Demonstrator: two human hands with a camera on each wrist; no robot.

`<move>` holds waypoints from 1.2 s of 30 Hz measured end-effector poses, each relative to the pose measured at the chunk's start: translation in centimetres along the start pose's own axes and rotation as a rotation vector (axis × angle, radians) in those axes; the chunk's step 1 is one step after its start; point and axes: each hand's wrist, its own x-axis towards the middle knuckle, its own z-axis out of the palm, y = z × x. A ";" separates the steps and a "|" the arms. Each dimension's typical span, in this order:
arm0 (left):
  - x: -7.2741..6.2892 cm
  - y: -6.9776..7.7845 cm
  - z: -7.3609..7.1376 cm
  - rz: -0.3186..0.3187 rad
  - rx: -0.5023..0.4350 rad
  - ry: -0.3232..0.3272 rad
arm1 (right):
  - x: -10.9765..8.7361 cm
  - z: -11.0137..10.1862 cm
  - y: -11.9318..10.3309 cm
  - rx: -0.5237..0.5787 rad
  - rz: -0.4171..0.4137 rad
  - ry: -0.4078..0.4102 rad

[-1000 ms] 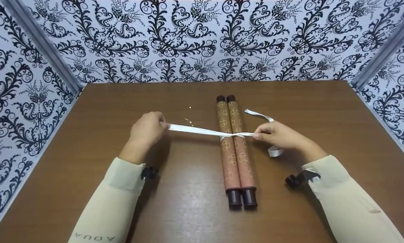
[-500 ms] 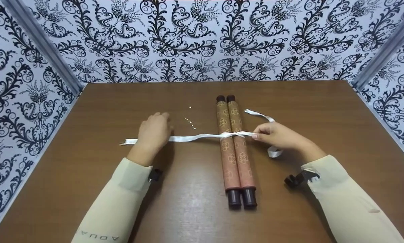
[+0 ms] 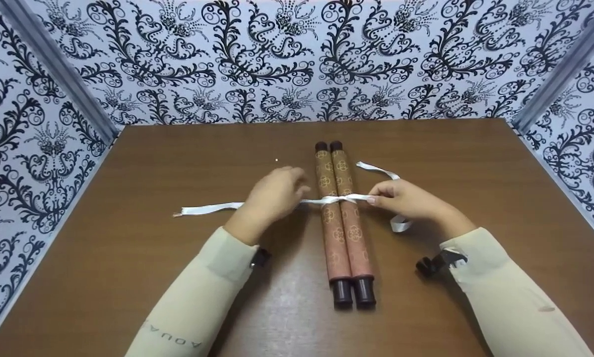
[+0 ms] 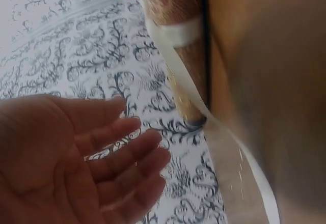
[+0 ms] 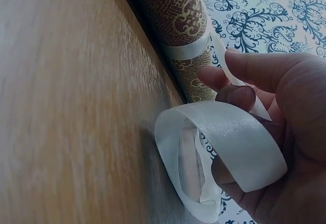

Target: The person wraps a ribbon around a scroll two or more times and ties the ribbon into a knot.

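Note:
Two rolled scrolls (image 3: pixel 337 233) in brownish-red, gold-patterned cloth with dark end knobs lie side by side. A white ribbon (image 3: pixel 212 208) circles them at mid-length and crosses on top. Its left tail runs along the table beneath my left hand (image 3: pixel 276 192), which hovers just left of the scrolls. The left wrist view shows that hand's fingers loosely extended, with nothing held, apart from the ribbon (image 4: pixel 181 68). Right of the scrolls, my right hand (image 3: pixel 406 199) pinches the other ribbon end between thumb and finger. A loop of ribbon (image 5: pixel 229 137) hangs by its fingers.
The brown wooden table (image 3: pixel 177 163) is bounded by walls in black-and-white scroll-pattern paper (image 3: pixel 297 59). A tiny pale speck (image 3: pixel 276 159) lies left of the scrolls' far end. A dark wrist-camera mount (image 3: pixel 438 263) sits at the right cuff.
My left hand has let go of the ribbon's left tail, which now lies slack leftward. That hand has moved right toward the scrolls. My right hand keeps its pinch and place.

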 end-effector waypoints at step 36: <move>0.1 -0.2 1.3 0.070 -0.209 -0.172 | 0.1 0.3 0.1 -0.013 -0.004 -0.002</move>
